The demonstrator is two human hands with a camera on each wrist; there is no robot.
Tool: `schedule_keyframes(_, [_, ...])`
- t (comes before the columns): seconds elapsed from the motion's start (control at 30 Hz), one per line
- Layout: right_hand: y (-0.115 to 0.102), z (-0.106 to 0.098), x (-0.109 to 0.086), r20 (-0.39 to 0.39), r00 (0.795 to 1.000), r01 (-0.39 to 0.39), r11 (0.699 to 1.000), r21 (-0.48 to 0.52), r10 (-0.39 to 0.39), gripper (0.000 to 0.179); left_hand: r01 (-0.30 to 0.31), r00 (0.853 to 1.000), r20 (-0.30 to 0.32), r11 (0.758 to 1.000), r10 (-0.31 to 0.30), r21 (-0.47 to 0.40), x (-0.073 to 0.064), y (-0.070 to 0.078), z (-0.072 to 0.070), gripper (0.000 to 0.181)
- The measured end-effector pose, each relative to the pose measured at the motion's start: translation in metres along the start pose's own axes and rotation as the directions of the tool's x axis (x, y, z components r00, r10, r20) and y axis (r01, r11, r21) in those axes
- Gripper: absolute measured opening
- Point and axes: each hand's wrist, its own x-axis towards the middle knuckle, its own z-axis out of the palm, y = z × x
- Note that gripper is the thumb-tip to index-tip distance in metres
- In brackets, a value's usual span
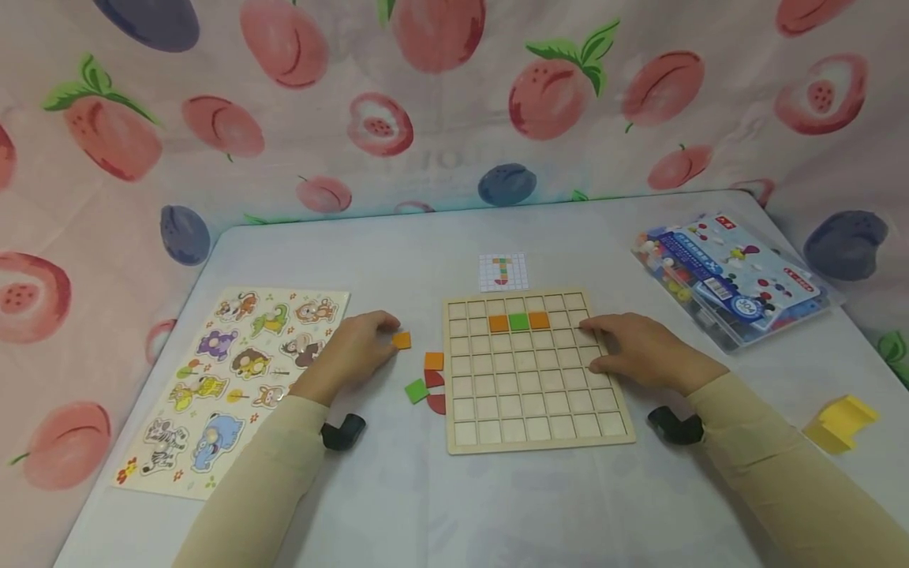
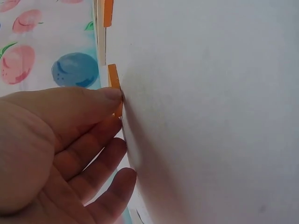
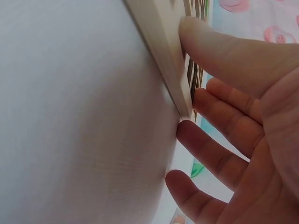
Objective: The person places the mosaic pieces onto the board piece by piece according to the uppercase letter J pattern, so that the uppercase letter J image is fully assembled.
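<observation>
My left hand (image 1: 353, 351) pinches a small orange square tile (image 1: 402, 340) at the tabletop, with the thumb on its near side in the left wrist view. My right hand (image 1: 639, 351) rests at the right edge of a wooden grid board (image 1: 540, 447), its thumb and fingertips touching the rim. In one upper row of the board sit an orange tile (image 1: 499, 323), a green tile (image 1: 519, 321) and another orange tile (image 1: 539, 319). Left of the board lie an orange tile (image 1: 434, 360), a green tile (image 1: 417, 390) and two red curved pieces (image 1: 436, 404).
A small pattern card (image 1: 503, 272) lies behind the board. An animal puzzle board (image 1: 234, 386) is under and beside the left forearm. At the back right stands a clear plastic box (image 1: 738, 276) of colourful pieces; a yellow block (image 1: 841, 424) is at the right.
</observation>
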Motion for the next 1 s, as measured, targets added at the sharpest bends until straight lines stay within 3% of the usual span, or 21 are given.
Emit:
schedule_keyframes(0.2, [0.0009,0.0007,0.0001,-0.006,1.000,0.013,1.000,0.001,-0.013,0.063,0.011,1.000,-0.005,1.000,-0.011,0.001,0.0013,0.0003,0.0004,0.034])
schedule_keyframes(1.0, [0.0007,-0.0004,0.0013,0.002,1.000,0.008,1.000,-0.020,-0.008,0.063,-0.035,0.999,-0.004,0.999,0.035,0.030,0.0023,0.0004,0.0012,0.030])
